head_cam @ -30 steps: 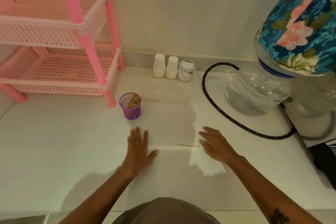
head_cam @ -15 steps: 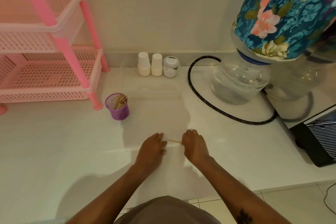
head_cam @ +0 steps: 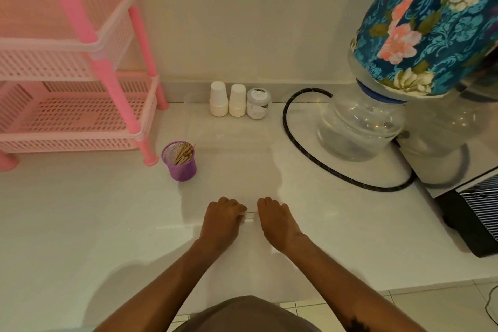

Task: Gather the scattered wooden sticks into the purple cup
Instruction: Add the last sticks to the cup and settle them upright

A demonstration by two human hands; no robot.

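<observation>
The purple mesh cup (head_cam: 181,166) stands on the white counter (head_cam: 80,224) beside the pink rack's foot, with several wooden sticks (head_cam: 183,153) leaning inside it. In front of it, my left hand (head_cam: 223,219) and my right hand (head_cam: 278,221) lie close together on the counter, fingers curled down. One thin pale wooden stick (head_cam: 252,213) shows in the narrow gap between them, and each hand pinches one end of it. The rest of the stick is hidden under my fingers.
A pink tiered rack (head_cam: 80,116) stands at the left. Two white paper cup stacks (head_cam: 227,101) and a small jar (head_cam: 258,104) line the back wall. A black hose (head_cam: 301,148) loops round a water bottle (head_cam: 358,127) at the right, near a dark appliance (head_cam: 477,218).
My flat left hand and reaching right hand have closed in on the lone stick from both sides and curled onto its ends. The view has shifted right and pulled back.
</observation>
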